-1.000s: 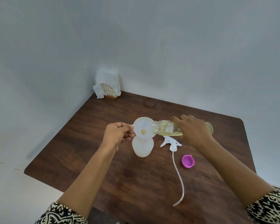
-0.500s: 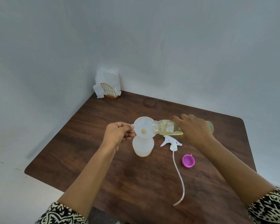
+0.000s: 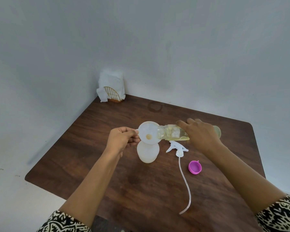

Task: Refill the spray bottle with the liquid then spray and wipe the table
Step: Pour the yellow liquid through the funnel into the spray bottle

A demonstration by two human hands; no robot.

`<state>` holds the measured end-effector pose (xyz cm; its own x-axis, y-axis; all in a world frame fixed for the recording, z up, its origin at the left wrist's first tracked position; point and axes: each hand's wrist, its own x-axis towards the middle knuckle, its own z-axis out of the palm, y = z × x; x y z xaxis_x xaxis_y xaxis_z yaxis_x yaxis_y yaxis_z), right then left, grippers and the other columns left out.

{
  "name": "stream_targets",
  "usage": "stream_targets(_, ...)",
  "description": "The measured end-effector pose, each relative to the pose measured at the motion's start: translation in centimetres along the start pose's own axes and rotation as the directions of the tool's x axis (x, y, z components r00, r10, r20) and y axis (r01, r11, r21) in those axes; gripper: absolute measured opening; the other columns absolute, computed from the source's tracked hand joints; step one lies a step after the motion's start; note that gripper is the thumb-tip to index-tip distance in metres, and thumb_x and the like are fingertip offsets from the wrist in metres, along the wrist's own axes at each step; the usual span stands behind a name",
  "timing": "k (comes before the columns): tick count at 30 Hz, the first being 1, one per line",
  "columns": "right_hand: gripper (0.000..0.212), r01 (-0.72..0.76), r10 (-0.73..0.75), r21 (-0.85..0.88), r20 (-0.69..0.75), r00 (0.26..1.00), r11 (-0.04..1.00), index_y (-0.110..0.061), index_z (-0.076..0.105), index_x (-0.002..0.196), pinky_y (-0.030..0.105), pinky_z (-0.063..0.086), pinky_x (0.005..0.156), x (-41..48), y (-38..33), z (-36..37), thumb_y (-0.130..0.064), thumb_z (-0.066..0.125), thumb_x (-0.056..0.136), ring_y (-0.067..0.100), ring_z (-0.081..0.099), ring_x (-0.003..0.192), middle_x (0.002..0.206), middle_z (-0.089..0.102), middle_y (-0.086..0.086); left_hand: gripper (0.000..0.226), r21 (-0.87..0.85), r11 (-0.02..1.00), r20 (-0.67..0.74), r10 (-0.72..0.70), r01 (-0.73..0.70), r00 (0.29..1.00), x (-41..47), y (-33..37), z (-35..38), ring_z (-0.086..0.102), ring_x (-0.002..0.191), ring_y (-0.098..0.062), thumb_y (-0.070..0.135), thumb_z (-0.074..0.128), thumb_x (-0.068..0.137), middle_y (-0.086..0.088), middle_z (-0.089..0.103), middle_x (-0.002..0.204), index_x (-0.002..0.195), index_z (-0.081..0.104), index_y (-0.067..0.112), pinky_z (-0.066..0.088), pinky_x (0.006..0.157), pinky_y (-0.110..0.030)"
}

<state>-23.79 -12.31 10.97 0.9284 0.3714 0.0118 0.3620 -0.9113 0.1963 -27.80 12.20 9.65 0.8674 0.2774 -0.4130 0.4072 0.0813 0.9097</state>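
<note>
Left hand (image 3: 122, 139) pinches the white plastic funnel (image 3: 148, 133) tab atop the frosted spray bottle (image 3: 148, 152). Right hand (image 3: 202, 134) wraps the clear yellow-liquid refill bottle (image 3: 170, 133) mid-body, mouth beyond the fingertips; likely light, slick, squeezable, so grip mid-body firmly.

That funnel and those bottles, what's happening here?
A person is refilling a spray bottle. The left hand steadies a funnel set in its neck, while the right hand tips a clear bottle of yellowish liquid into it. The spray head and a pink cap lie on the table.

Refill bottle (image 3: 172, 133) tilted slightly further, seemingly.
</note>
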Motion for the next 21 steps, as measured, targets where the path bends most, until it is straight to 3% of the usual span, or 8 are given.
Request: stream_targets(21, 0.057, 0.023, -0.025, -0.027, -0.040, 0.999, 0.999, -0.032, 0.032, 0.135, 0.025, 0.037, 0.059, 0.06, 0.23, 0.20, -0.016, 0.060, 0.088, 0.017, 0.055, 0.094, 0.107, 0.055, -0.003, 0.005, 0.012, 1.000, -0.016, -0.009, 0.009, 1.000, -0.09, 0.15, 0.20, 0.068, 0.056, -0.013, 0.004, 0.068, 0.086, -0.012, 0.071, 0.070, 0.083, 0.071, 0.002, 0.055, 0.052, -0.020)
